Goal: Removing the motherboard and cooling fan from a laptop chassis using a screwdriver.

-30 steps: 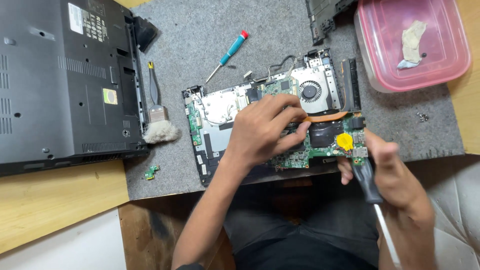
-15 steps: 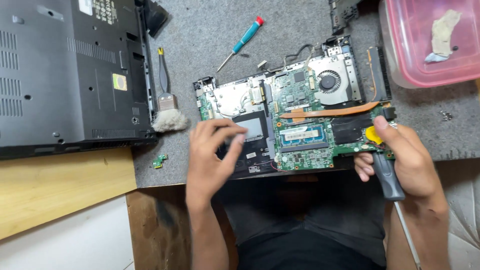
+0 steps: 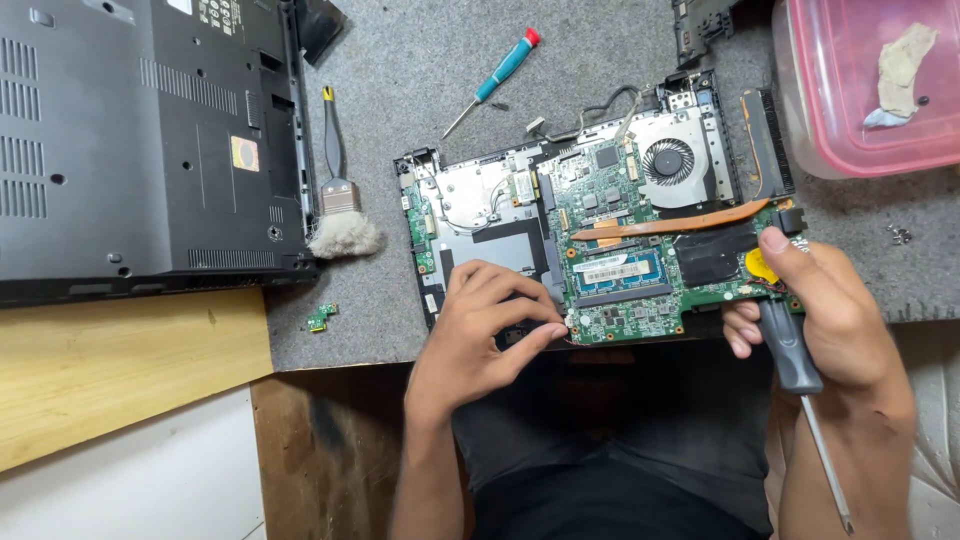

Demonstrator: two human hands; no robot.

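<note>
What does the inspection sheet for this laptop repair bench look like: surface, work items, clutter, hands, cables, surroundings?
Surface: grey felt mat over a wooden bench.
Work items: green motherboard with fan and copper heat pipe; black-handled screwdriver.
Clutter: teal screwdriver, brush, small green board, loose screws.
Hands: left hand fingers pinch at the board's lower edge; right hand grips the screwdriver, thumb on the board's right end.
Cables: thin wires above the board.
Surroundings: black laptop base, pink tub holding a cloth scrap.
</note>
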